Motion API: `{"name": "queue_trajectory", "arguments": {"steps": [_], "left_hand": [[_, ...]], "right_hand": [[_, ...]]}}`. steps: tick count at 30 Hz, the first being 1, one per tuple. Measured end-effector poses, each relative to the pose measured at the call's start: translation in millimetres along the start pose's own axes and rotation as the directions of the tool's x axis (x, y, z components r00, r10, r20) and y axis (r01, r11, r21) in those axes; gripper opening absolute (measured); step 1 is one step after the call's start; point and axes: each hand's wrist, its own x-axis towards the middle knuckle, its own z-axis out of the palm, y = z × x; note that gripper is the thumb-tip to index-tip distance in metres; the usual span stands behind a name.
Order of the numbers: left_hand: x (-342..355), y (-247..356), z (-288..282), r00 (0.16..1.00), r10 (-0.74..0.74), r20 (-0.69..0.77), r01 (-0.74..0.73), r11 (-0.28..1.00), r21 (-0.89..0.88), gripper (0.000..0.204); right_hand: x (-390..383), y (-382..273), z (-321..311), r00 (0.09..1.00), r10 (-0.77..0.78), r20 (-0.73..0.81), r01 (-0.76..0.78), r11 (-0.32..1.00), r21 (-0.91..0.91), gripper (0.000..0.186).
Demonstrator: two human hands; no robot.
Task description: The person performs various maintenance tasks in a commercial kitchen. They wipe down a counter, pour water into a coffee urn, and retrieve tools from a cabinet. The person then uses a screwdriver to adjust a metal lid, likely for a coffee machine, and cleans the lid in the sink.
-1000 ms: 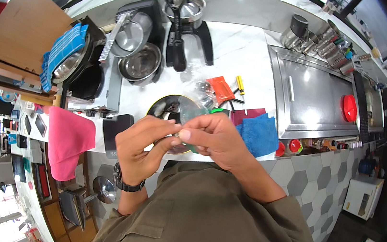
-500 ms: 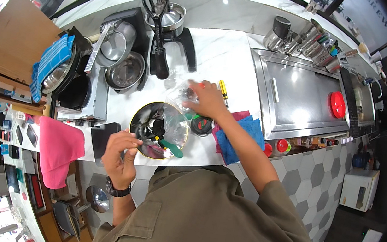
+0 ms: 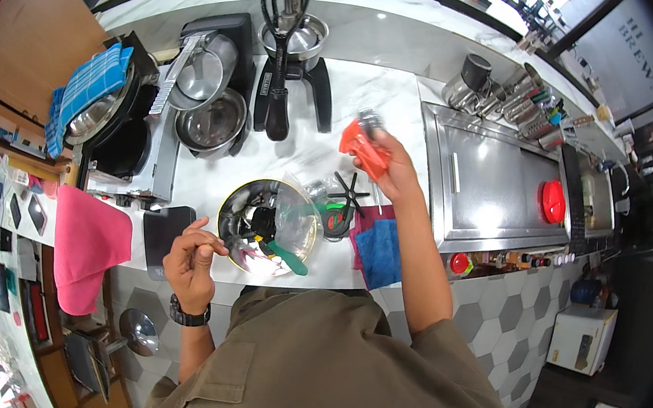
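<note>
My right hand (image 3: 396, 170) is raised over the counter, closed around an orange-red object (image 3: 357, 139) with a dark end; blur hides its kind. Below it lie a black star-shaped piece (image 3: 350, 195) with several arms and a black, red and green tape measure (image 3: 336, 221). My left hand (image 3: 193, 259) is at the left rim of a round bowl (image 3: 219, 227), fingers bent and somewhat apart, with nothing visible in them. Inside the bowl are a black part (image 3: 262, 221), a green-handled tool (image 3: 287, 258) and clear plastic (image 3: 292, 220).
Blue and maroon cloths (image 3: 378, 251) lie at the counter's front edge. A black lever press (image 3: 276, 112) stands at the back beside metal bowls (image 3: 210, 120). To the right are a steel lid panel (image 3: 481, 174) and a red lid (image 3: 552, 202). A pink cloth (image 3: 89, 248) hangs at left.
My right hand has lifted away from the plastic beside the bowl with the orange-red object. The black star-shaped piece now shows near the tape measure. My left hand's fingers have bent more.
</note>
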Motion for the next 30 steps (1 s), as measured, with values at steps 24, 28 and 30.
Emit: {"name": "queue_trajectory", "arguments": {"steps": [24,28,30], "left_hand": [[2,-3,38,0.962,0.131,0.239,-0.2,0.936,0.29,0.013],[-4,-11,35,0.982,0.185,-0.02,-0.18,0.971,0.16,0.016],[-9,-16,35,0.971,0.199,-0.132,-0.18,0.973,0.144,0.019]], "right_hand": [[-1,76,12,0.928,0.061,0.368,0.37,-0.284,-0.885,0.045],[-10,28,28,0.942,-0.244,0.232,0.323,0.463,-0.825,0.041],[-28,2,52,0.917,-0.35,0.19,0.383,0.646,-0.66,0.045]]}}
